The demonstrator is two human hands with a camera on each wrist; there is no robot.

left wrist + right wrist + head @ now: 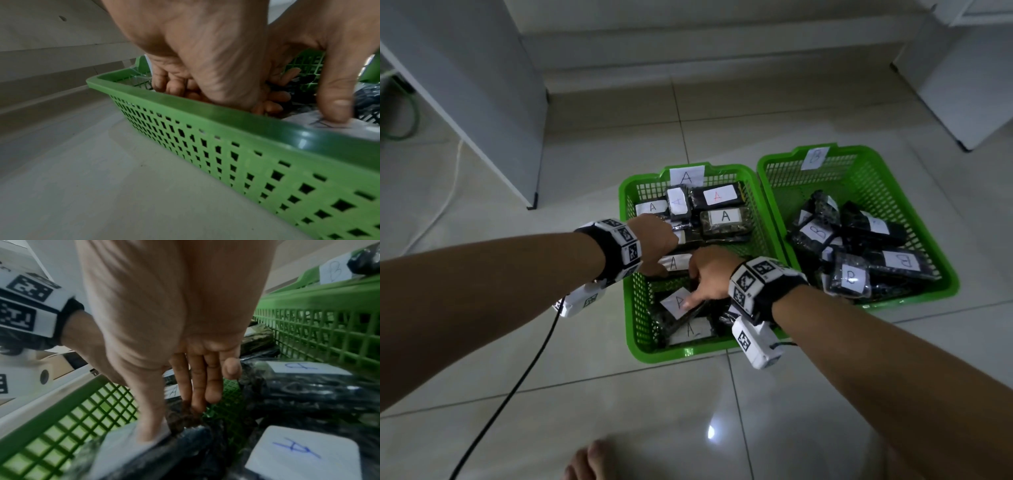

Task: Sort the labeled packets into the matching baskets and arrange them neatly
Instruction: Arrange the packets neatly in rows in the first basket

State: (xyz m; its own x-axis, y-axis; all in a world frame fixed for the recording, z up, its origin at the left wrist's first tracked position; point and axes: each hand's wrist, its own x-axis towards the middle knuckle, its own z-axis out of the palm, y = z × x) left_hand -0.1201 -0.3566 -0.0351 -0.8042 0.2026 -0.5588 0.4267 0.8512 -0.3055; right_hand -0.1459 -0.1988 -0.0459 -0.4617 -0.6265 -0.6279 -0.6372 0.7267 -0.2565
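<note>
The A-labelled packet (677, 301) lies tilted in basket A (635, 318), long axis running from the near-left corner toward the right hand (710, 274), which pinches it, thumb on the label. The left hand (655, 240) reaches in beyond, fingers curled among packets; its grip cannot be told. Basket B (948, 284) sits right of both hands.

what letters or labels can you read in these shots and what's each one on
"A": paper tag on the back rim of the left basket.
"A": white stickers on the packets in the left basket; one is written in red.
"B": paper tag on the back rim of the right basket.
"B": stickers on the packets in the right basket.
Wristband squares are coded patterns, not text.
Some stickers are too blurred to read.
</note>
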